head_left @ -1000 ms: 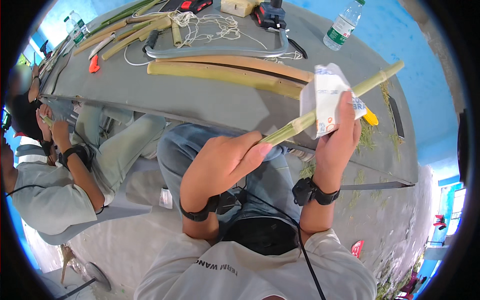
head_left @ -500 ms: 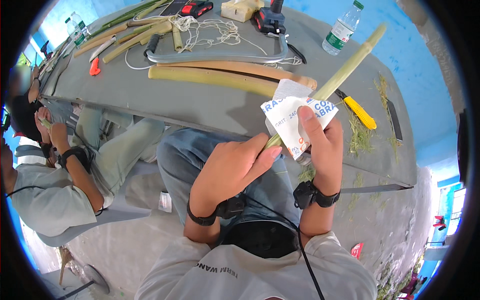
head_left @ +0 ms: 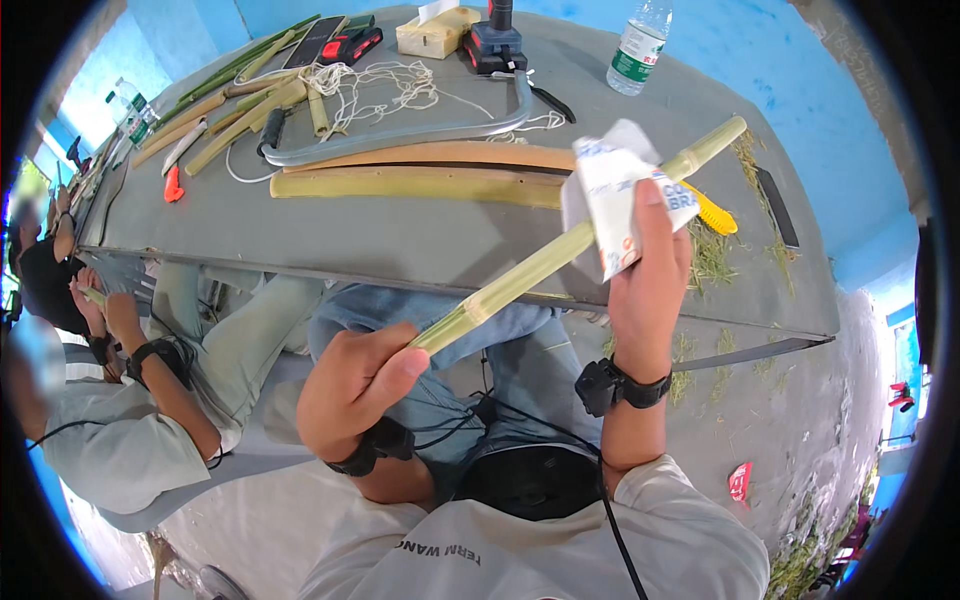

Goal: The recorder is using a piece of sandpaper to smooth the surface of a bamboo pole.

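Note:
My left hand (head_left: 355, 385) is closed round the near end of a pale green bamboo stick (head_left: 525, 280), over my lap. The stick slants up and to the right, its far end above the table. My right hand (head_left: 650, 240) pinches a folded sheet of sandpaper (head_left: 607, 200), white printed backing outward, wrapped around the stick toward its far end. The thumb presses on the paper; most of the other fingers are hidden behind it. A yellow-handled cutter (head_left: 717, 215) lies on the table behind the right hand, partly covered.
On the grey table (head_left: 400, 232) lie split bamboo pieces (head_left: 420, 187), a bow-framed saw (head_left: 400, 145), tangled white string (head_left: 385, 92), a power tool (head_left: 494, 45), a tissue pack (head_left: 436, 32) and a water bottle (head_left: 640, 50). A person (head_left: 130, 400) sits at left, holding a green piece.
My left hand has drawn down and left with the stick, so more of it shows between my hands. The sandpaper in my right hand now sits nearer the stick's far end.

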The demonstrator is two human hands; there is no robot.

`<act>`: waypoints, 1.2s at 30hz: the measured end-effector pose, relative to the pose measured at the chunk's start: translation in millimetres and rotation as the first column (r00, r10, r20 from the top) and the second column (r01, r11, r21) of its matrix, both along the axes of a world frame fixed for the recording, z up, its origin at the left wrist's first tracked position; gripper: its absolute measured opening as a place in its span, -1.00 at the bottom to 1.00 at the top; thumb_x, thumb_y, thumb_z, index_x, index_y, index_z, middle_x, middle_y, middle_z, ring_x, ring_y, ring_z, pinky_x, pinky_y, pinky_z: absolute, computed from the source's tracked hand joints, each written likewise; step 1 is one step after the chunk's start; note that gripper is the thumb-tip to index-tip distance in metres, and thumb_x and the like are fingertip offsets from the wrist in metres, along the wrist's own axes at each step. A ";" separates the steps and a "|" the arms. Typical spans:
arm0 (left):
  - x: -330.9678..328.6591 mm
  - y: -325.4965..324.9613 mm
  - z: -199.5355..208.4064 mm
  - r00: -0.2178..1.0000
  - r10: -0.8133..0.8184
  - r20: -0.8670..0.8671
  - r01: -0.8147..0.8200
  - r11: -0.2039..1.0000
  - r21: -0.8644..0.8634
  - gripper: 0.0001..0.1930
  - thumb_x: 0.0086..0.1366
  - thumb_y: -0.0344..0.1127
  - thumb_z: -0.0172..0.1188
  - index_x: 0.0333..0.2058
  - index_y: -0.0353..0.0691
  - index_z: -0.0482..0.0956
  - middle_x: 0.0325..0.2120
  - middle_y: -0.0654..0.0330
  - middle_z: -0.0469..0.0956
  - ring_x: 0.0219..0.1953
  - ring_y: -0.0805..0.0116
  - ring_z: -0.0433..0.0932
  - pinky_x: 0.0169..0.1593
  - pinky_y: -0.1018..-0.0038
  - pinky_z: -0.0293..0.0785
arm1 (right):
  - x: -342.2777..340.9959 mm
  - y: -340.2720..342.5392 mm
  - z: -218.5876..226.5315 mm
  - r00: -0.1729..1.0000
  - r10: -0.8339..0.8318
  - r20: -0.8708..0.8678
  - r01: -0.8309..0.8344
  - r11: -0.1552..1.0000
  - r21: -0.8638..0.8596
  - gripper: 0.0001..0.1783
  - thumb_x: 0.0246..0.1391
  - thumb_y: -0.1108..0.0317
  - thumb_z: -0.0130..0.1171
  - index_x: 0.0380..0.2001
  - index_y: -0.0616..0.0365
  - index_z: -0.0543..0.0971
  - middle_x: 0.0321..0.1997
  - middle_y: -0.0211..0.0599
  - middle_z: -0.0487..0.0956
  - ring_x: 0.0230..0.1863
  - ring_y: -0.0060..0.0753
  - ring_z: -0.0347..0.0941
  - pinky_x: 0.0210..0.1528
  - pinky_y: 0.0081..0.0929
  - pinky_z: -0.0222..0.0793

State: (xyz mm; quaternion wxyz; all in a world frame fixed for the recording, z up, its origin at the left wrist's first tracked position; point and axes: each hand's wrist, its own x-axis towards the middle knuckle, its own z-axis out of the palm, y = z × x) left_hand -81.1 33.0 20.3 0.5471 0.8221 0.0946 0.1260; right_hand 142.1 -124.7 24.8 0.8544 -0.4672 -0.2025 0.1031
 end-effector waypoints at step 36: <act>54.9 -41.5 -0.9 0.995 0.016 0.098 -0.030 0.990 0.136 -0.68 0.45 -0.11 -0.01 -0.36 -0.26 0.42 -0.66 0.03 0.39 -0.57 -0.09 0.39 -0.49 0.29 0.30 | -14.8 -3.3 4.1 0.967 0.134 0.216 -0.073 0.961 -0.266 -0.60 0.24 0.10 0.19 -0.21 0.31 0.61 -0.36 -0.43 0.60 -0.38 -0.74 0.43 -0.38 -0.70 0.32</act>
